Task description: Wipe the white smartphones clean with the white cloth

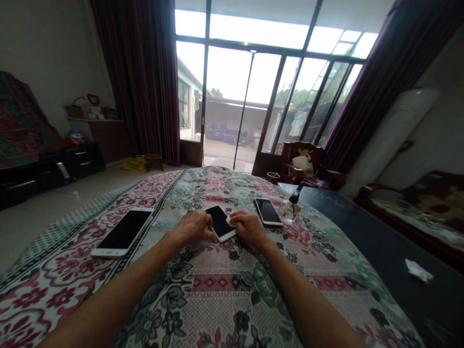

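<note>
A white smartphone [222, 224] with a dark screen lies face up on the patterned tablecloth, between my two hands. My left hand [194, 227] grips its left edge with curled fingers. Pinched in my right hand [249, 227] is a small white wipe [229, 219], pressed on the right part of the screen. Most of the wipe is hidden by the fingers. To the left lies a larger white smartphone [125, 231], screen up and dark. Another smartphone [268, 211] rests just beyond my right hand, beside a clear glass jar [290, 209] with a black-handled tool [297, 193] upright at it.
The floral tablecloth [232, 282] covers the round-edged surface under the phones. At the right, a crumpled white tissue [418, 270] lies on a dark tabletop [384, 241]. Beyond stand a wooden chair [302, 162] and glass doors [235, 111]; a yellow object [133, 163] sits on the floor.
</note>
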`<state>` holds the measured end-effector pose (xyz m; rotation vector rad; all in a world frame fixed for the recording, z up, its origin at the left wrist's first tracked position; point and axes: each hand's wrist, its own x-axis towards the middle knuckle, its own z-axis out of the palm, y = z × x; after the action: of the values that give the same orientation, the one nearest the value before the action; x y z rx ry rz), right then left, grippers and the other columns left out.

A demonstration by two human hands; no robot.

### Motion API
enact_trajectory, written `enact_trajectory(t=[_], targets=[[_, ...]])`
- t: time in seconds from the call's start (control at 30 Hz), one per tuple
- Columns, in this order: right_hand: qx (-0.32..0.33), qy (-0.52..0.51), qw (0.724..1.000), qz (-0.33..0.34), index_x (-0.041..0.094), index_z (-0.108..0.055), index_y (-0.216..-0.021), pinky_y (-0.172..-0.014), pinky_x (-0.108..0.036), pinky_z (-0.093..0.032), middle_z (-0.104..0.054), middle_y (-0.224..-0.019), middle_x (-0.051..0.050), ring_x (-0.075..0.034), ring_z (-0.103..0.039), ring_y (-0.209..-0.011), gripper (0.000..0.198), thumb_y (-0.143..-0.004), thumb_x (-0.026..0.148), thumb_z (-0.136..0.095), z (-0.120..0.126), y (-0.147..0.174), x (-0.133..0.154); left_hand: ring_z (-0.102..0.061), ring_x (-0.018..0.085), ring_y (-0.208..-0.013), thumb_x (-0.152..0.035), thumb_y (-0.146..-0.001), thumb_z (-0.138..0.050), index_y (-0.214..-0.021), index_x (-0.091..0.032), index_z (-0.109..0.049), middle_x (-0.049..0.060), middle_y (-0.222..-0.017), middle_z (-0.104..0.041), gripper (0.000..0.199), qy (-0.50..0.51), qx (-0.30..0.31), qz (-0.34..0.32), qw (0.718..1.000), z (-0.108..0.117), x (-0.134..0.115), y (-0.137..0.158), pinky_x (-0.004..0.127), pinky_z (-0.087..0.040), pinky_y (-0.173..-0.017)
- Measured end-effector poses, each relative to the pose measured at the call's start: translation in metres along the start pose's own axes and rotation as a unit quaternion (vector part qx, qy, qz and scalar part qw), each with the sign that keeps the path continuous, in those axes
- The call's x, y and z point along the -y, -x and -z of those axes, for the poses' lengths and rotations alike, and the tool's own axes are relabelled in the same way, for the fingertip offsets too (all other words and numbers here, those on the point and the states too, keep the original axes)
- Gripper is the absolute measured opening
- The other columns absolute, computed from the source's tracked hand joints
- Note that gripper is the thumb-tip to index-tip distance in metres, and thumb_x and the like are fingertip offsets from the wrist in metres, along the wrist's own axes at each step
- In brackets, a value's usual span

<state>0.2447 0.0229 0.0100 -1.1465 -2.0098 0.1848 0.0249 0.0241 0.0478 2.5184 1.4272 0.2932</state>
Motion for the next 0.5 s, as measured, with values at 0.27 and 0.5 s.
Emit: enact_trajectory(t=[0.27, 0.5], targets=[[-0.041, -0.011, 0.998, -0.045, 0.024, -0.074, -0.077, -0.090, -0.030, -0.051, -0.074, -0.095, -0.001, -0.016, -0.068, -0.092, 0.034, -0.071, 0.002, -0.049, 0.000, -0.005, -0.010, -0.030, 0.033, -0.136, -0.027, -0.063, -0.066, -0.143, -0.022, -0.035, 0.012, -0.150, -0.035, 0.086, -0.033, 0.030, -0.180, 0.983, -0.021, 0.005, -0.037, 0.048, -0.029, -0.110], [-0.039, 0.010, 0.998, -0.054, 0.023, -0.074, -0.077, -0.090, -0.033, -0.051, -0.074, -0.096, -0.003, -0.017, -0.067, -0.092, 0.034, -0.071, -0.001, -0.051, -0.003, -0.002, -0.007, -0.032, 0.035, -0.134, -0.041, -0.063, -0.065, -0.142, -0.025, -0.039, 0.011, -0.147, -0.039, 0.084, -0.040, 0.055, -0.153, 0.986, -0.015, 0.011, -0.034, 0.053, -0.024, -0.110]])
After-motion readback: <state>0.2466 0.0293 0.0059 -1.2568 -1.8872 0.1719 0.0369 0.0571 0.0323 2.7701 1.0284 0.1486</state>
